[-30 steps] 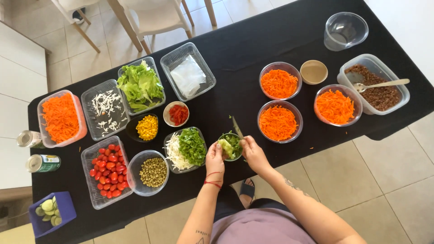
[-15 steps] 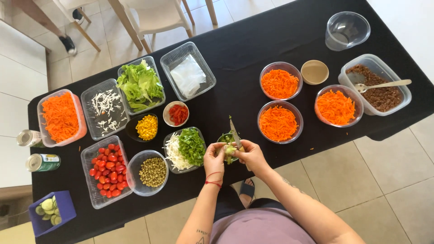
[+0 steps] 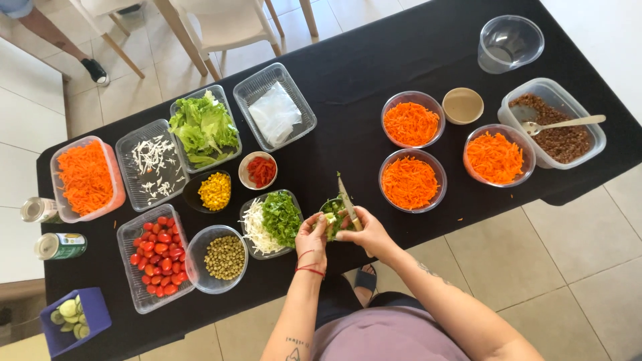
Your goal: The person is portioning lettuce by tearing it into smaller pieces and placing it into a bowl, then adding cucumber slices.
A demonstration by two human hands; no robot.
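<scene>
Head view: the left hand (image 3: 311, 235) closes its grip on a pale green vegetable piece (image 3: 332, 222), held over a small dark bowl of green pieces (image 3: 329, 208) near the front edge of the black-clothed surface (image 3: 348, 73). The right hand (image 3: 371, 234) grips a knife with a slim blade (image 3: 347, 199), blade touching the vegetable piece. Just left stands a clear bowl of chopped greens and white shreds (image 3: 271, 222); right stands a clear bowl of grated carrot (image 3: 408, 180).

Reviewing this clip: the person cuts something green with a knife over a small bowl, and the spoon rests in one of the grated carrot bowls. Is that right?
Not quite. The head view shows the spoon resting in the clear container of brown grains, not in a carrot bowl. The rest holds: the right hand works the knife on a green piece held by the left hand over the small bowl.
</scene>
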